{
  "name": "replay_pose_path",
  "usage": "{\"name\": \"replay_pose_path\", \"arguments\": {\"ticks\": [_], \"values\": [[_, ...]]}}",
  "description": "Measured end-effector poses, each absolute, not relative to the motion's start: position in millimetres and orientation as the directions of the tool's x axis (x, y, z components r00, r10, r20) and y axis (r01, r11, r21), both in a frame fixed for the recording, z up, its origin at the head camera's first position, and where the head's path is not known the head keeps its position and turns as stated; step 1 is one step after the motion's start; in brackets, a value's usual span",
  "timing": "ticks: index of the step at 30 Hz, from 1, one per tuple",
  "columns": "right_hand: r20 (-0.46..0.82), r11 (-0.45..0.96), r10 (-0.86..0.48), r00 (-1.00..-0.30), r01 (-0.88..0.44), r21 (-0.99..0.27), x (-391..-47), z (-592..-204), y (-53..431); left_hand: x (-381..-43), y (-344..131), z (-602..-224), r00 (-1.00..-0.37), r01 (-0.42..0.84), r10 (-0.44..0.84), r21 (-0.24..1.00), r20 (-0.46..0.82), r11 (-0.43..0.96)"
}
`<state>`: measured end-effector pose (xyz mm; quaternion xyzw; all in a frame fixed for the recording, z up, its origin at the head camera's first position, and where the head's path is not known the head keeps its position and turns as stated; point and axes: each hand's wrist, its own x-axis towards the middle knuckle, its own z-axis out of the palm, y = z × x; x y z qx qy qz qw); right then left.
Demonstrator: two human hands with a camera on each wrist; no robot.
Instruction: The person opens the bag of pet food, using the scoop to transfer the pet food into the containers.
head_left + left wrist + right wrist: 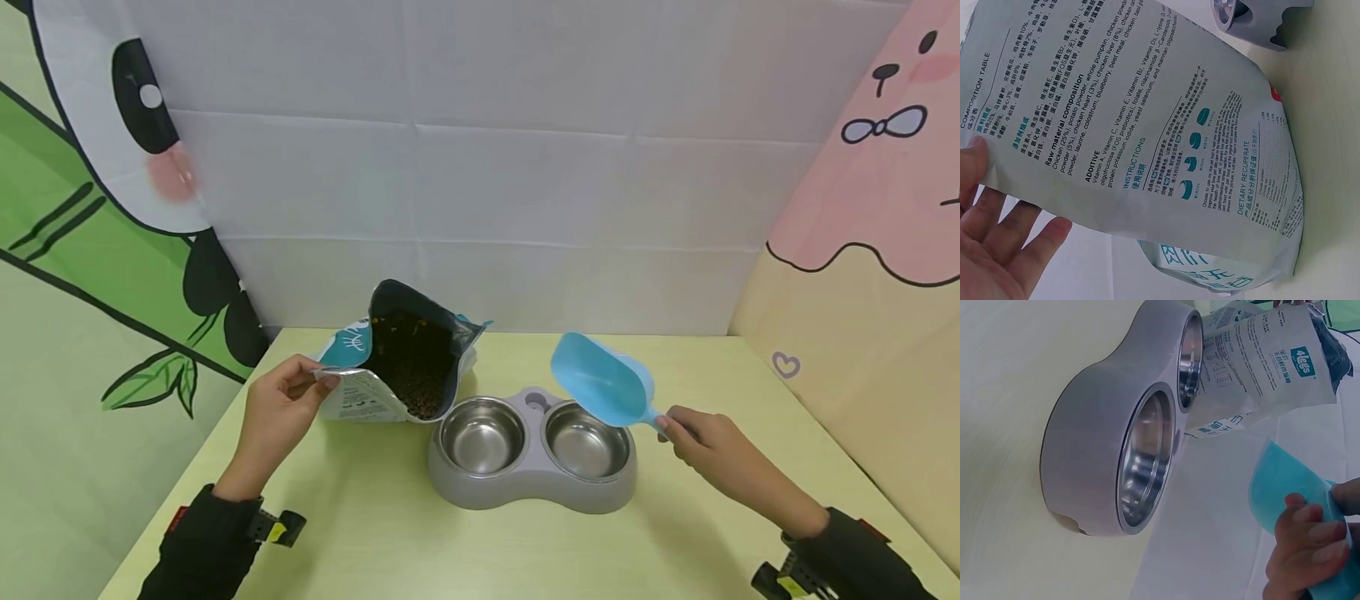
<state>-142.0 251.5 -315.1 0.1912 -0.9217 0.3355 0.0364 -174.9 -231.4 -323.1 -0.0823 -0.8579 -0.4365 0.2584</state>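
Note:
My left hand (288, 408) pinches the top edge of an open pet food bag (360, 396), tilting its mouth toward me. Dark brown kibble (420, 375) shows inside. Printed text covers the silver side of the bag (1122, 125) in the left wrist view. In my right hand (708, 446) is the handle of a light blue scoop (603, 383), held above the right bowl. The scoop's inside looks bare. Below sits a grey double pet bowl (528, 487) with two steel bowls, and no food shows in either. The right wrist view shows fingers curled round the scoop handle (1335, 581).
The pale yellow table (375, 542) carries the bowl stand and the bag. A white cloth (525, 192) with cartoon figures hangs behind, and a pink and cream panel (847, 333) stands on the right. A camera (277, 527) is strapped at each wrist.

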Motion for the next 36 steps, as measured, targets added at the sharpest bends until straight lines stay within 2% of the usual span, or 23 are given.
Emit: {"name": "replay_pose_path", "arguments": {"ticks": [36], "values": [[0.187,0.599,-0.428,-0.884,-0.432,-0.674,-124,-285,230,-170,-230,-318,-0.855,0.360,-0.091,0.710,0.511,0.605]]}}
